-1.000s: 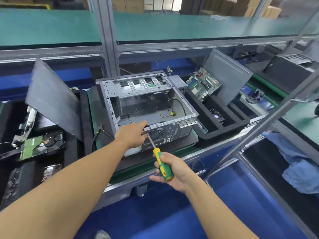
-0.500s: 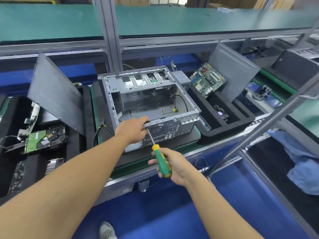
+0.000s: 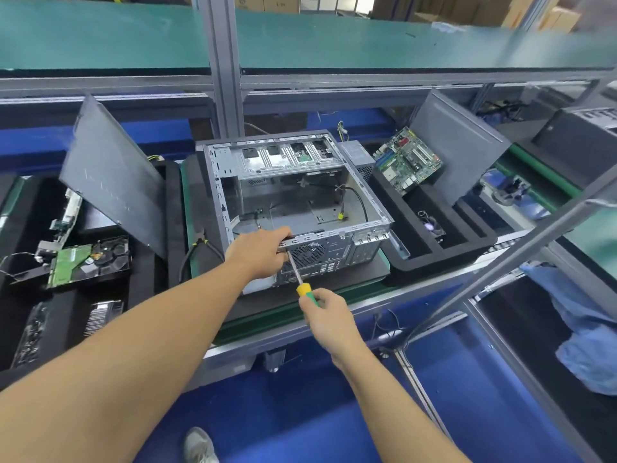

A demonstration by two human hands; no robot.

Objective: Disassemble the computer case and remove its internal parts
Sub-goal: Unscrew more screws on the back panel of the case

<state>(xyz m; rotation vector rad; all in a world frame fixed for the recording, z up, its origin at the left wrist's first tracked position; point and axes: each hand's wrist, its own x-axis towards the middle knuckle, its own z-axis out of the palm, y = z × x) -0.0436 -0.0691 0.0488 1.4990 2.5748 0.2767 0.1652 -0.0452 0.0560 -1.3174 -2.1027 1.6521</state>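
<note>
An open grey computer case [image 3: 300, 195] lies on its side on the bench, mostly gutted, with loose black cables inside. My left hand [image 3: 258, 253] grips the top edge of its rear panel, beside the fan grille [image 3: 305, 253]. My right hand [image 3: 325, 320] holds a screwdriver [image 3: 302, 285] with a yellow and green handle. Its shaft points up to the rear panel just under my left hand; the tip is hidden there.
A motherboard [image 3: 405, 160] and a grey side panel [image 3: 459, 145] lean in the black foam tray [image 3: 444, 252] on the right. Another side panel [image 3: 110, 175], a hard drive [image 3: 88, 260] and other parts sit at left. Pliers [image 3: 197, 243] lie beside the case. A diagonal metal rail [image 3: 500, 262] crosses at right.
My right hand has slid up the screwdriver and closer to the case. My left hand keeps its grip on the rear panel edge. The camera has tilted a little.
</note>
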